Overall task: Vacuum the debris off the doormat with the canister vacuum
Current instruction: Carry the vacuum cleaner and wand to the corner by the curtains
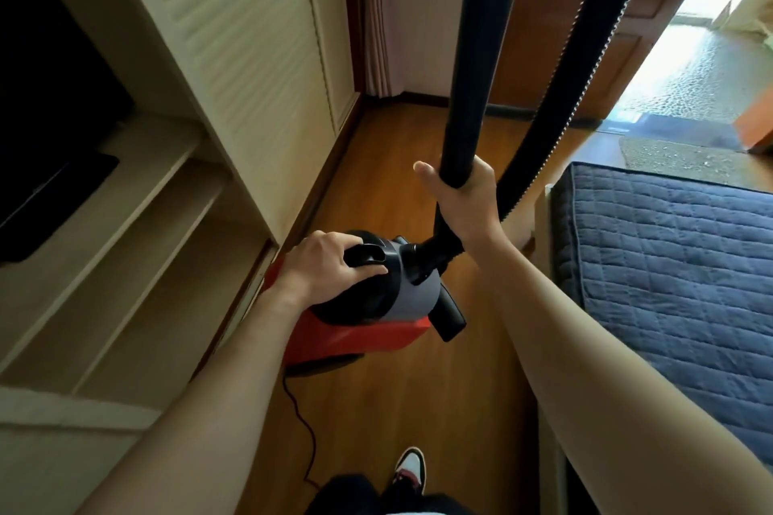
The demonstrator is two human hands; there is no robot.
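No brand, label or writing can be read anywhere. Taking the canister vacuum (355, 318) as the landmark: far to its left a dark screen (50, 105) stands on pale shelves (138, 247), with a louvred cabinet door (247, 33) just behind them. The vacuum itself is a red body with a grey and black top, sitting on the wooden floor (397, 410) beside the cabinet's base; a thin dark cord (302, 426) trails from its near end. The left hand (326, 272) lies on top of it, fingers curled around the black carry handle (368, 257). Just right of the vacuum and above it, the right hand (464, 201) is clenched around the black tube (477, 54), thumb raised, and the ribbed hose (585, 38) hangs alongside. Further right lies a quilted blue mattress (669, 255). Beyond it, well away from the vacuum near the open doorway, rests the doormat (677, 157), speckled with pale bits.
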